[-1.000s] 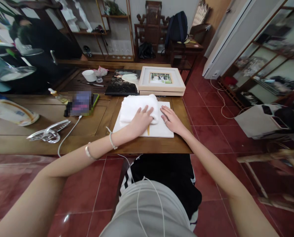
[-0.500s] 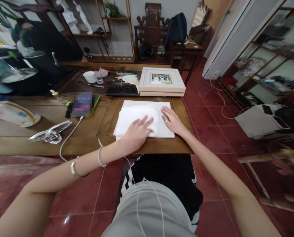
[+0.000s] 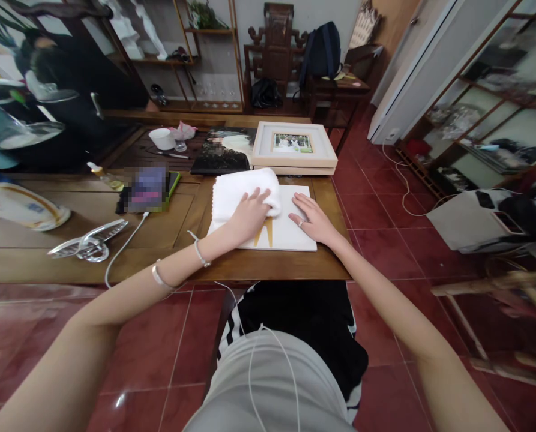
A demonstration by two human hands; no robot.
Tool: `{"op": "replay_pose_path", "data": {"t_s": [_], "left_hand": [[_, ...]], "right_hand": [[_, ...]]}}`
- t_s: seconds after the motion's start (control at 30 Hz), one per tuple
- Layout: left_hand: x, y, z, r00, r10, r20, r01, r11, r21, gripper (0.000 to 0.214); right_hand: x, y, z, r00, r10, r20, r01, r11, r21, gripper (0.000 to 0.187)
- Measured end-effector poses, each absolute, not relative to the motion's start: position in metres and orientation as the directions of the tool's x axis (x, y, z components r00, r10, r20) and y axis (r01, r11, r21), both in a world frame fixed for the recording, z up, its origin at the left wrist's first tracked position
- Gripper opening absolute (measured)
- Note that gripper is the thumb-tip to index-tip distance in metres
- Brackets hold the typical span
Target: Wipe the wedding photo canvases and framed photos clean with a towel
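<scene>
A white board, with a golden-yellow shape showing near its front edge, lies flat near the front edge of the wooden table. A folded white cloth with a scalloped left edge covers its upper left part. My left hand grips this cloth from above, fingers bent over its right portion; the thumb is hidden. On the board's right side rests my right hand, open, with fingers stretched out flat and a ring on one of them.
Behind the board are a framed photo and a dark photo panel. To the left lie a clear hair claw, a phone on a white cable, a dropper bottle and a white cup.
My left hand has slid the cloth away from me across the board, uncovering the golden-yellow shape near the front edge. My right hand has stayed in place.
</scene>
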State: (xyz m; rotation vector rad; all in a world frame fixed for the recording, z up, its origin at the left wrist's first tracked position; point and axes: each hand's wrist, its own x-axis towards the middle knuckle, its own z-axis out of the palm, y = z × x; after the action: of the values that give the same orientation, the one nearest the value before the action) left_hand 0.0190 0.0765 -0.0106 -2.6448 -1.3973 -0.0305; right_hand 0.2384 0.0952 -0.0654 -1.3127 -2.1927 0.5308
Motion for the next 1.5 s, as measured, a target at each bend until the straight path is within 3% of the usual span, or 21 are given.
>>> {"op": "replay_pose_path", "data": {"t_s": [0.2,0.33,0.63,0.9,1.17,1.3,1.5], "left_hand": [[0.019,-0.01,-0.002,0.598,0.802,0.011,0.782,-0.58,-0.227,0.03],[0.011,-0.038,0.0,0.643,0.765,0.022,0.751,-0.625,-0.21,0.029],[0.015,0.051,-0.006,0.593,0.802,0.075,0.805,-0.588,-0.079,0.03],[-0.013,0.099,-0.027,0.536,0.83,0.155,0.843,-0.535,-0.051,0.034],[-0.011,0.022,-0.001,0.503,0.864,-0.028,0.858,-0.503,-0.105,0.04],[-0.011,-0.029,0.019,0.557,0.824,-0.102,0.819,-0.565,-0.097,0.038],[-0.019,-0.053,0.021,0.596,0.797,-0.099,0.795,-0.603,-0.068,0.035]], "right_hand": [[0.239,0.098,-0.066,-0.401,0.883,0.243,0.673,0.464,-0.576,0.06],[0.239,0.101,-0.065,-0.424,0.873,0.241,0.668,0.48,-0.568,0.059],[0.239,0.101,-0.067,-0.425,0.872,0.244,0.67,0.484,-0.563,0.06],[0.239,0.098,-0.062,-0.42,0.881,0.219,0.671,0.464,-0.578,0.062],[0.237,0.095,-0.062,-0.423,0.877,0.229,0.645,0.469,-0.604,0.056],[0.236,0.094,-0.062,-0.398,0.888,0.229,0.661,0.451,-0.6,0.054],[0.235,0.095,-0.063,-0.4,0.885,0.237,0.669,0.459,-0.585,0.054]]}}
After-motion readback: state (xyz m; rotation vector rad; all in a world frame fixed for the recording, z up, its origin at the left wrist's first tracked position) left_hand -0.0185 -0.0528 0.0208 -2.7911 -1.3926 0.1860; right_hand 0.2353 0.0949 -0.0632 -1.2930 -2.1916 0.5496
